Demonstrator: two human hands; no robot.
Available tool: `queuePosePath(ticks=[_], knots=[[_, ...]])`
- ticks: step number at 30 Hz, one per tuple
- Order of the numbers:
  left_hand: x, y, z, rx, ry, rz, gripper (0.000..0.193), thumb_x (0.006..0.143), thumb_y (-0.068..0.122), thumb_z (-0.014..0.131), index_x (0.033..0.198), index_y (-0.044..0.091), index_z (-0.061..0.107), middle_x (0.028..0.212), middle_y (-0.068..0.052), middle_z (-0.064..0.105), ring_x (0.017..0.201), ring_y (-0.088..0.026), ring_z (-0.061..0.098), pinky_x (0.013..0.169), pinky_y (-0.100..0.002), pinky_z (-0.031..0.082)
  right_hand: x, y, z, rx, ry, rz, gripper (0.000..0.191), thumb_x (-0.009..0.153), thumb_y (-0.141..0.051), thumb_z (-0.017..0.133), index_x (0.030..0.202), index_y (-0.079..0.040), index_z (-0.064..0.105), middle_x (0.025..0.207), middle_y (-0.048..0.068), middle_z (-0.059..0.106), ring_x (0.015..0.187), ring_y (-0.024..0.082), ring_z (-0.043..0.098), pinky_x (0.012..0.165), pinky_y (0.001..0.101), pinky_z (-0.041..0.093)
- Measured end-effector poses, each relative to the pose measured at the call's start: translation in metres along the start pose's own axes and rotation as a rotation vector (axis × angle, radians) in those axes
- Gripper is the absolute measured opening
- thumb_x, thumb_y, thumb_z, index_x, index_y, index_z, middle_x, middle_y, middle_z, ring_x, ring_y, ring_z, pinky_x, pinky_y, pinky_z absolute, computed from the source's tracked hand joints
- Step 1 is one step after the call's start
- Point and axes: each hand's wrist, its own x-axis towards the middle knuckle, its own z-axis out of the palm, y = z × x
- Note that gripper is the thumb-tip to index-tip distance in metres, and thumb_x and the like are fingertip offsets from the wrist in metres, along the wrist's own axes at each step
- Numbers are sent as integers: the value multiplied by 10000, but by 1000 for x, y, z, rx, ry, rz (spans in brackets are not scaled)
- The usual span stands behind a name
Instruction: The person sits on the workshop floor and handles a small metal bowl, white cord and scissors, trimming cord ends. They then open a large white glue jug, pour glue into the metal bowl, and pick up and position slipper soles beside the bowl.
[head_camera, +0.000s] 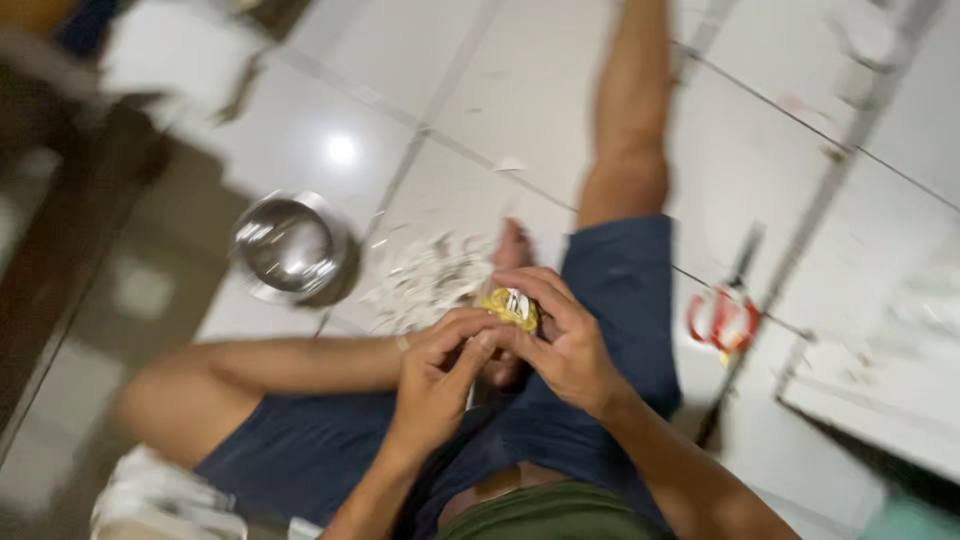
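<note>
Sitting on a glossy white tiled floor (520, 90) with bare legs spread and dark blue shorts (610, 300) on, the person holds a small yellow packet (510, 308) up between both hands, just above the lap. The left hand (437, 375) has its fingers curled shut, thumb and forefinger pinching the packet's near edge. The right hand (567, 340) wraps over it from the other side, fingers closed around its crinkled, shiny wrapping, which carries a white patch. Beyond the hands, a loose heap of pale, flaky scraps (425, 280) lies on the tiles. Left of that heap stands a round, polished steel bowl (290, 248), its metal catching the light. To the right, well apart from the hands, lies a blurred red and white object (722, 320) beside a dark grout line.
</note>
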Motion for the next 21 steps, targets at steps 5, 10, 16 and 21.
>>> queuePosePath(ticks=[5,10,16,21], knots=[[46,14,46,331,-471,119,229,944,107,711,1143,-3,733,1070,-84,740,930,-135,686,797,-254,536,-45,-12,-42,79,388,-10,390,980,-28,681,1347,51,576,1226,80,645,1107,136,646,978,283,535],[58,2,81,502,-849,56,232,918,157,748,1119,50,792,892,-68,746,791,-132,664,701,-251,512,-112,-16,-61,-21,671,194,308,1046,-173,591,1259,20,702,940,54,747,740,92,651,650,256,550],[32,-61,68,238,-1065,-308,276,935,181,714,1140,5,770,892,-54,766,793,-101,681,703,-236,548,-191,-38,-39,-247,822,404,291,1017,-187,636,1189,25,738,911,49,749,717,72,624,621,251,523],[32,-83,50,75,-1121,-594,302,1013,174,633,1178,-49,751,866,-120,764,706,-170,694,574,-283,518,-246,-54,-7,-349,932,207,396,970,-38,689,1358,17,632,1117,69,661,989,76,635,847,247,535]])
